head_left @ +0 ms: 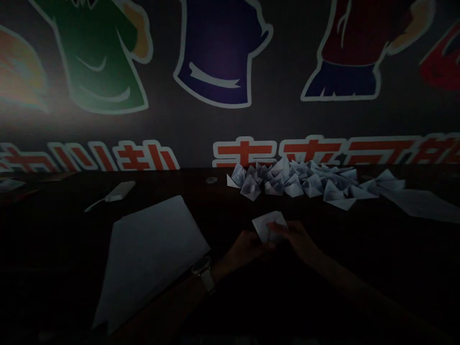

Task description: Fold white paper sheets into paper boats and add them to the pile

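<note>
Right fingers [279, 228]: nearly closed, laid over the face and right side of the small folded paper [263, 225]; best pressed flat and drawn along a crease, not pushed across.
Left fingers [264, 247]: closed to a pinch at the lower edge; best light but firm, to stop layers slipping without denting. Exact fingertip contact too dark to tell.
Folded paper: held between both hands, just above or on the tabletop [223, 211], cannot tell which. Worth lining up corners before pressing hard; likely to skew if twisted between the two grips.
Watch [206, 279]: on left wrist, near the paper stack [154, 254]; better lifted clear of sheet edges.
Folded pieces [293, 184]: clustered beyond the hands, points up; easily crushed by a careless reach.
</note>
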`<state>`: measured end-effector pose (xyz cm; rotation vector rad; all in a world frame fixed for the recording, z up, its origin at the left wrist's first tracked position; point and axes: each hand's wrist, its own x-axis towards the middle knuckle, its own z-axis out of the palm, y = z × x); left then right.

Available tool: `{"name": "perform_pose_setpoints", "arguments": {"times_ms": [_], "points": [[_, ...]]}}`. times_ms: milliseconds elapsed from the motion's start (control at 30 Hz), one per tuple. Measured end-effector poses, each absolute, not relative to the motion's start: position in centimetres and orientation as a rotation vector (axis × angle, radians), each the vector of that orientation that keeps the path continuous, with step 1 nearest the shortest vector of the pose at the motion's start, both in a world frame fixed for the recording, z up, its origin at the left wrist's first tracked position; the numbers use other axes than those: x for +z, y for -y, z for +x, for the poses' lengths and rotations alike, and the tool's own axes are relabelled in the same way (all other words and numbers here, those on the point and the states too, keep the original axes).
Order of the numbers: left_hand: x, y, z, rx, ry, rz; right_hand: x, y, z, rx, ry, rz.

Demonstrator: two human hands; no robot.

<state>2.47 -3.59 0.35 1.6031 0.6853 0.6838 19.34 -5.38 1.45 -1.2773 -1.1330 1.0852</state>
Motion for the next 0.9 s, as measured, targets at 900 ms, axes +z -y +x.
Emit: {"name": "perform_pose_setpoints", "arguments": {"times_ms": [900], "points": [[0.2,3.3,2.3,0.724,-0.776,1.660,1.9,5.4,19.5,1.224,1.329,-1.225]]}}
